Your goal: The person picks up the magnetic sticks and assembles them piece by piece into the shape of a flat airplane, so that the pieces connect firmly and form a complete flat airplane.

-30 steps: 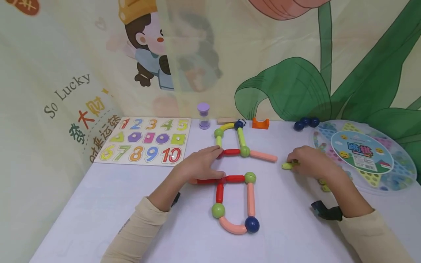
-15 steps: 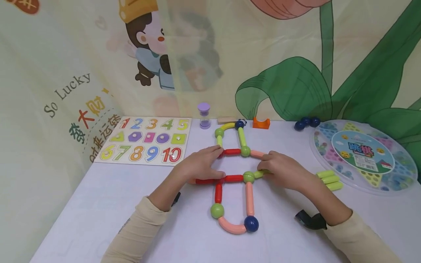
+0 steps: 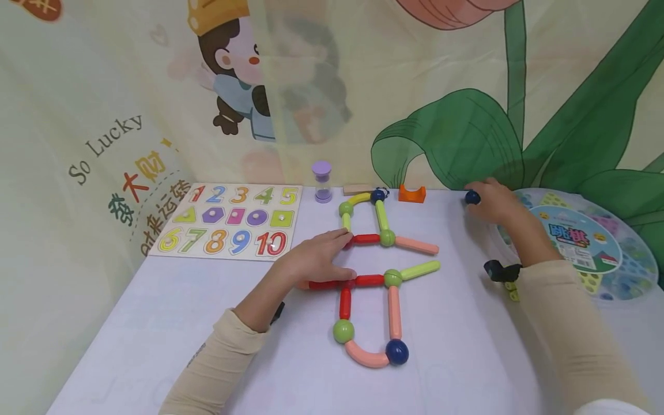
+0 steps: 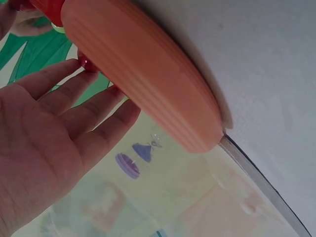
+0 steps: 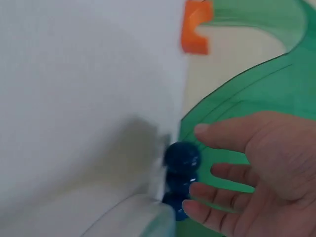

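Note:
My left hand (image 3: 317,259) rests on the left part of a magnetic stick-and-ball figure, fingers at the upper red stick (image 3: 367,238) and thumb at the lower red stick (image 3: 369,280). In the left wrist view its fingers lie fairly straight beside a pink stick (image 4: 143,74). From the figure's green ball (image 3: 392,278) a yellow-green stick (image 3: 421,269) points right, below a pink stick (image 3: 417,245). At the table's back, my right hand (image 3: 495,202) reaches over dark blue balls (image 5: 182,157); thumb and fingers are spread around the row, fingertips right at the lowest ball.
A number puzzle board (image 3: 244,226) lies back left, beside a purple hourglass (image 3: 322,183). An orange block (image 3: 412,194) stands against the backdrop. A round Chinese checkers board (image 3: 635,253) lies right; loose yellow-green sticks (image 3: 512,293) are partly hidden by the right sleeve.
My right hand brought a yellow-green stick to the figure's green ball, let it go there, then moved back and right to the blue balls. The left hand stays in place.

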Motion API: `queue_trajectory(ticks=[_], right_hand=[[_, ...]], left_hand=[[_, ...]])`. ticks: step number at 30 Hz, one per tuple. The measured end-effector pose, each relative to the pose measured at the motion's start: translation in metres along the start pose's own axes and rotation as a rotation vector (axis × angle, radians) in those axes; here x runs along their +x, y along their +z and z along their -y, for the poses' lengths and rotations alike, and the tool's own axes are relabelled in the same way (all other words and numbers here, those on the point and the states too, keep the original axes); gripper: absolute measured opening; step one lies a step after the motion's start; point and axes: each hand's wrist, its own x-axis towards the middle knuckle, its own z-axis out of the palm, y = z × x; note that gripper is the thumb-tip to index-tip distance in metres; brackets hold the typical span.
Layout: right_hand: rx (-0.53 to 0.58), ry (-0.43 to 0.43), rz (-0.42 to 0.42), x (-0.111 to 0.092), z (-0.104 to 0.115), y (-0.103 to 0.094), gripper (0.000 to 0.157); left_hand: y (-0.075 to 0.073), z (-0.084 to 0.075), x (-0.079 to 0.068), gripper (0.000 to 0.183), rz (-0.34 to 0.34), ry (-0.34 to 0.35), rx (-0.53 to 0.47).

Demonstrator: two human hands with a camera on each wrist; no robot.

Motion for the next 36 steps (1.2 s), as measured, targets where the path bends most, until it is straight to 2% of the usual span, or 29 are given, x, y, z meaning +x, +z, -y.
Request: queue_trajectory(ticks=[3,7,11,14,16,20,27,31,33,36], right_hand=[[-0.033,0.021,0.079,0.008,-0.006,0.005,0.044],[-0.045,-0.001,0.124,0.007,0.006,0.012,0.036],[-0.033,-0.065,0.219,-0.006,0.023,0.015,0.027],[0.024,-0.107,0.312,-0.020,0.035,0.020,0.022],[0.077,-0.143,0.333,-0.029,0.042,0.026,0.023],[0.124,-0.181,0.258,-0.037,0.052,0.039,0.021],[0.154,-0.159,0.104,-0.045,0.052,0.043,0.026],[0.185,-0.243,-0.015,-0.057,0.052,0.039,0.026],[0.203,-0.308,-0.008,-0.062,0.052,0.040,0.026],[0.192,-0.381,0.061,-0.067,0.054,0.046,0.028]], left_hand=[[0.000,0.001,0.000,0.081,0.004,0.002,-0.003],[-0.001,0.001,0.000,0.081,-0.001,-0.001,0.001],[-0.001,0.002,0.001,0.081,-0.009,-0.004,-0.003],[0.000,0.002,0.001,0.081,-0.005,-0.004,-0.015],[0.001,0.002,0.001,0.081,-0.001,-0.005,-0.018],[0.002,0.001,0.000,0.082,-0.004,-0.015,-0.010],[0.001,0.000,0.000,0.082,-0.002,-0.019,-0.001],[0.000,0.000,0.001,0.083,-0.001,-0.025,-0.003],[0.001,0.000,0.001,0.083,-0.003,-0.029,-0.006],[0.002,0.001,0.001,0.083,-0.002,-0.022,-0.015]])
